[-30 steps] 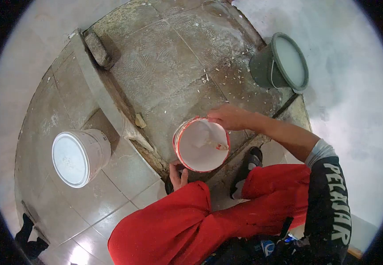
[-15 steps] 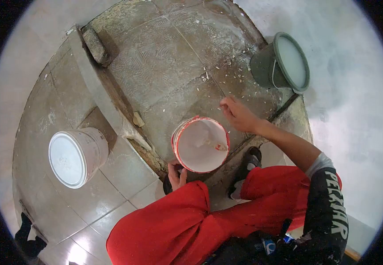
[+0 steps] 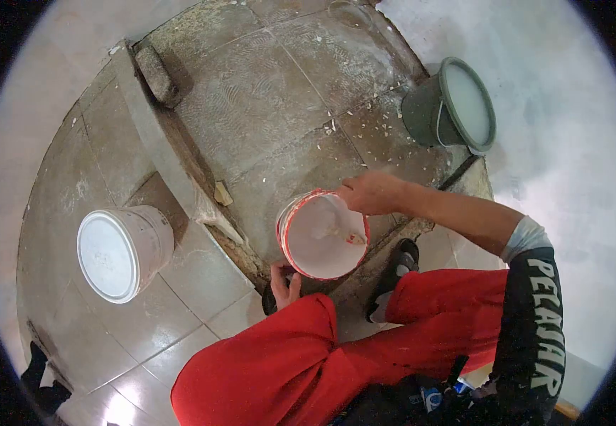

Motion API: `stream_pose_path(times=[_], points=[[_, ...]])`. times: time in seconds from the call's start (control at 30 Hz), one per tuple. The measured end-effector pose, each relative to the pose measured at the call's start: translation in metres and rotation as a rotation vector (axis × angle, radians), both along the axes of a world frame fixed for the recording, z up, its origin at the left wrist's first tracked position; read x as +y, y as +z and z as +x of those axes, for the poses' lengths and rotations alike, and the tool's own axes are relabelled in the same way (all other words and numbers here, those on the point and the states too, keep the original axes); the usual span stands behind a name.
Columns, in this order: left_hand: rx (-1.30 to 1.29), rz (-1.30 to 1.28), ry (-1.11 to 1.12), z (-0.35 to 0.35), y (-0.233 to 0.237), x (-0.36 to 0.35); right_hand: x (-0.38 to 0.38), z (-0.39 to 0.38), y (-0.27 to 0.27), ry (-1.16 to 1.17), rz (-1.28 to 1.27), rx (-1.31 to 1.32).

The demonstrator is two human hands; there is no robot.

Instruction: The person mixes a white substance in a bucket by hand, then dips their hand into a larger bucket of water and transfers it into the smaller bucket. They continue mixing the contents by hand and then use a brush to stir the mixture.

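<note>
A red-rimmed bucket [image 3: 296,245] with whitish material inside stands on the tiles between my feet. A scrap with red marks [image 3: 355,238] lies in it near the right wall. My right hand [image 3: 373,193] is closed at the bucket's upper right rim, its fingertips over the edge; what it pinches, if anything, is too small to name. My left hand [image 3: 284,282] is at the lower left of the bucket, fingers bent beside its base, partly hidden by the bucket and my knee.
A green bucket [image 3: 421,112] of cloudy liquid stands at the upper right among white chips. A lidded white bucket [image 3: 153,238] is at left. A long raised edge [image 3: 153,135] and a stone block [image 3: 156,75] lie at upper left.
My right hand has moved left and slightly down, from beside the red-rimmed bucket to its rim. My left hand has stayed nearly in place.
</note>
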State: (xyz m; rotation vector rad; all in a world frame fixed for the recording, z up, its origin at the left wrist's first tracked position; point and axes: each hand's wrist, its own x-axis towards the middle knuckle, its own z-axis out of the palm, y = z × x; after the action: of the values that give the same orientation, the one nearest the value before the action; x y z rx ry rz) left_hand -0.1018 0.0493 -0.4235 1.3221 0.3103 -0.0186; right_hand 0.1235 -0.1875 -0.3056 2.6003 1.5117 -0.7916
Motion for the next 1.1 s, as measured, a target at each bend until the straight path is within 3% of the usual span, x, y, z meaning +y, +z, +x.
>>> stream_pose_path(times=[0.13,0.2,0.33,0.4,0.53,0.6,0.7,0.73,0.8,0.83,0.9,1.03,1.1], points=[[0.043,0.011,-0.004,0.000,0.006,0.001,-0.006,0.005,-0.007,-0.130,0.069,0.105],[0.062,0.009,-0.033,-0.002,0.007,0.005,-0.010,0.004,-0.010,-0.230,0.286,0.220],[-0.003,0.035,-0.034,0.000,0.004,0.003,-0.016,0.001,-0.020,-0.350,0.220,0.302],[-0.018,0.043,-0.041,0.000,0.005,0.005,-0.018,-0.007,-0.020,-0.669,0.349,0.344],[0.000,0.024,0.024,-0.004,0.002,0.001,-0.026,-0.011,-0.014,-0.868,0.383,0.267],[-0.014,0.015,-0.010,-0.004,0.000,0.004,-0.028,-0.008,-0.014,-0.914,0.780,0.076],[-0.021,0.008,-0.058,-0.003,0.001,0.008,-0.035,-0.003,-0.001,-0.948,0.632,0.028],[-0.013,0.007,-0.066,-0.003,0.002,0.008,-0.032,-0.005,0.005,-0.947,0.632,0.027],[-0.025,0.026,-0.065,-0.002,0.002,0.009,-0.025,-0.016,0.015,-0.733,0.262,0.082],[-0.037,0.047,-0.066,-0.002,0.003,0.008,-0.021,-0.021,0.016,-0.732,0.260,0.082],[-0.044,0.033,-0.059,-0.002,0.001,0.006,-0.011,-0.027,0.017,-0.473,0.205,0.012],[-0.043,0.065,0.067,-0.006,0.009,-0.003,0.011,-0.022,0.019,-0.342,0.131,-0.123],[-0.035,0.008,0.013,-0.002,0.008,0.002,0.017,-0.015,0.019,-0.211,0.011,-0.121]])
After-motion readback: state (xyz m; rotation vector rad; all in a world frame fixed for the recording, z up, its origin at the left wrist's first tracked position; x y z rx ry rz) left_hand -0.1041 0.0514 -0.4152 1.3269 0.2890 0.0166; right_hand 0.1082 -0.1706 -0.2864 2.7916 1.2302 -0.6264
